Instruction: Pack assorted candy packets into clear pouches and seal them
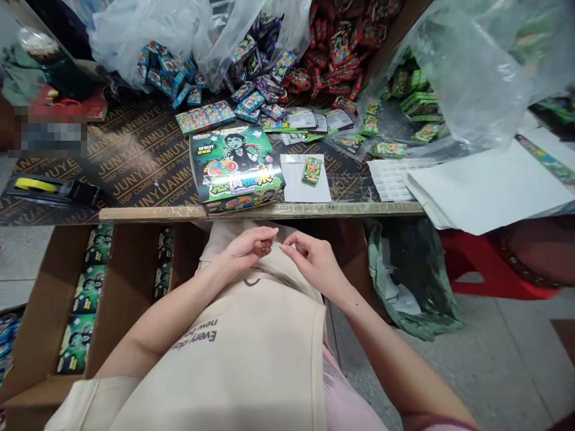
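My left hand (249, 246) and my right hand (312, 258) rest close together over the cream apron (251, 347) on my lap, just below the table edge (269, 211). The fingertips of both hands are pinched toward each other; whether a tiny thing sits between them I cannot tell. On the table right in front stands a green printed display box (236, 167). Beside it lies a white card (305, 179) with a small green packet (311, 169) on top.
Piles of blue (166, 72), purple (260, 84), red (336, 48) and green packets (413, 102) spill from clear bags at the back. White sheets (485, 185) lie right. A tape dispenser (54, 190) sits left. A carton of green boxes (85, 299) stands below left; a red stool (494, 269) right.
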Tool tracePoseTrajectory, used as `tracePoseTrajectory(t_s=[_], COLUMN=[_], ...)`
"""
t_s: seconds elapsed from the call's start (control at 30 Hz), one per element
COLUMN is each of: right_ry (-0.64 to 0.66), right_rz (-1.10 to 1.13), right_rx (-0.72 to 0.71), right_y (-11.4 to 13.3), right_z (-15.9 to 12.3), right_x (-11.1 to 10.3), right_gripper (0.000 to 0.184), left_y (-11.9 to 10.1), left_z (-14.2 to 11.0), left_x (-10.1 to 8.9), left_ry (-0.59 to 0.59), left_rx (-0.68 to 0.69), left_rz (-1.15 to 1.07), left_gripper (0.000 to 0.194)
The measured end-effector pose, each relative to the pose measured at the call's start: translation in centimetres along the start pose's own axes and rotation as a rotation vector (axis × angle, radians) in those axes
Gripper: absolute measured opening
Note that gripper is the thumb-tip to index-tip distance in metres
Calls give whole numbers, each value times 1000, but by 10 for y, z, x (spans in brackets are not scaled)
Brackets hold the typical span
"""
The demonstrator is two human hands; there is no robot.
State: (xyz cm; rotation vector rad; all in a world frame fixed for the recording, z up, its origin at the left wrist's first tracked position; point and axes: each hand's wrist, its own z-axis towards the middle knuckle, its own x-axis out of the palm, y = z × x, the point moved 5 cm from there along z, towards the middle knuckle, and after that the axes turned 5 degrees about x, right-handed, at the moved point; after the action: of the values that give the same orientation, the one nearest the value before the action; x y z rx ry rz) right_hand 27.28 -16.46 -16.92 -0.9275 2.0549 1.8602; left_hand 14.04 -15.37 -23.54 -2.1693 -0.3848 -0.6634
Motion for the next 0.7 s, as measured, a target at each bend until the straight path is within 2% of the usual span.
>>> tracePoseTrajectory(t_s=[0.07, 0.1, 0.17, 0.23, 0.3, 0.4, 0.47, 0.53, 0.6, 0.7], right_ry=[4, 8, 34, 64, 61, -29, -88, -120, -141, -159], right_rz=[76, 123, 249, 417, 592, 772, 840, 883, 907, 915], right_rx=[33, 54, 104, 156, 192, 207, 214, 233, 255, 265], right_y=[-5, -9, -16, -23, -26, -25, -24, -22, -22, -23], right_z=[2, 5, 14, 28, 46, 74, 87, 95, 98, 98], right_x=[2, 4, 14, 31, 51, 76, 86, 92, 95, 97], right_gripper=[23, 24, 28, 34, 40, 47, 50, 52, 54, 53], left_y=[-9, -15, -33, -53, -65, -77, -81, -83, -82, -81], left_z=[-5, -9, -20, -34, -42, -40, -34, -28, -21, -12], left_x=[-5, -8, -14, -16, -17, -21, -25, -29, -33, -42], left_ry=[-45, -86, -202, -340, -469, -611, -643, -623, -584, -550], left_rx=[119, 223, 533, 910, 1231, 1541, 1671, 1718, 1686, 1568], left_rz=[121, 220, 505, 884, 1270, 1664, 1780, 1838, 1862, 1831], left_gripper=[33, 31, 24, 17, 13, 9, 10, 15, 18, 19])
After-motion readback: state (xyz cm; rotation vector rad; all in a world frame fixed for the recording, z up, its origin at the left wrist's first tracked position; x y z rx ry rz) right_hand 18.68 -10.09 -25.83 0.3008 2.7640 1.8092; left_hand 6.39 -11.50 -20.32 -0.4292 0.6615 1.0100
